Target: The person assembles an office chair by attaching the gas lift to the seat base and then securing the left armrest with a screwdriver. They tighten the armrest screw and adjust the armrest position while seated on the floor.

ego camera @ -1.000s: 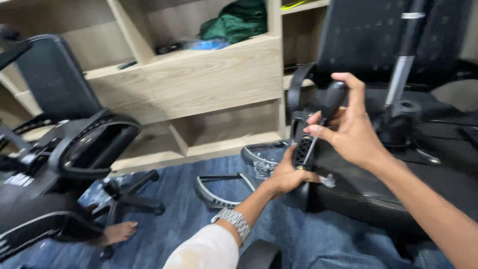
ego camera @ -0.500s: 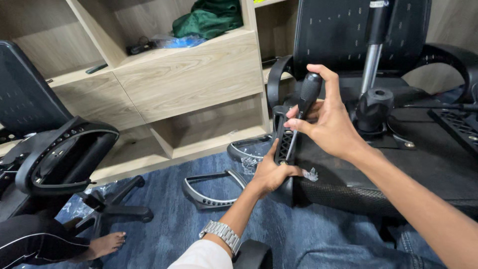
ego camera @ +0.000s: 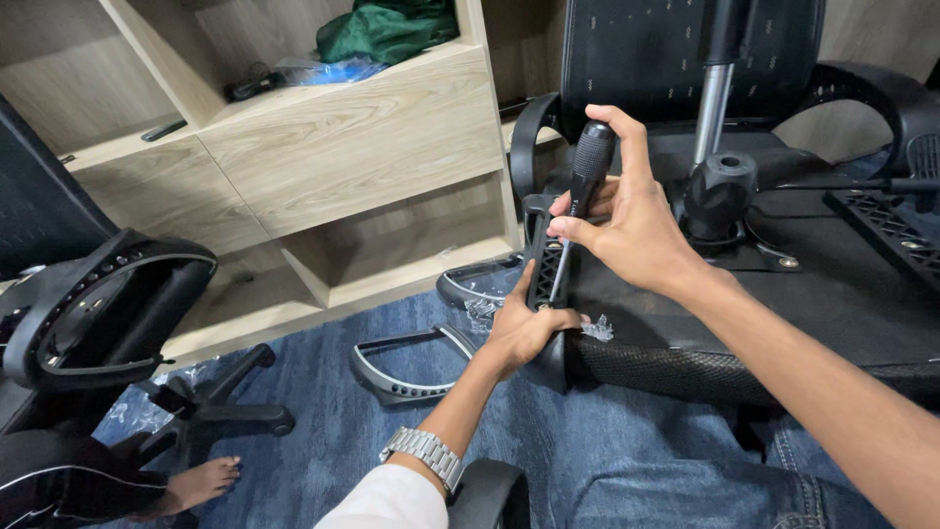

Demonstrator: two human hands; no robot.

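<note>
— Progress? Black plastic armrest bracket stood against upturned black mesh seat, not yet visibly fastened; loose grey armrest loop lying on blue carpet.

— Hands? Right hand wrapped around black-handled screwdriver, tip down into bracket. Left hand gripping bracket's base.

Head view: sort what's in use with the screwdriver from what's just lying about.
In use:
- screwdriver, in the right hand
- armrest bracket, steadied by the left hand
- upturned chair seat

Lying about:
- loose armrests on the carpet
- green cloth on the wooden shelf
- another chair at left
</note>
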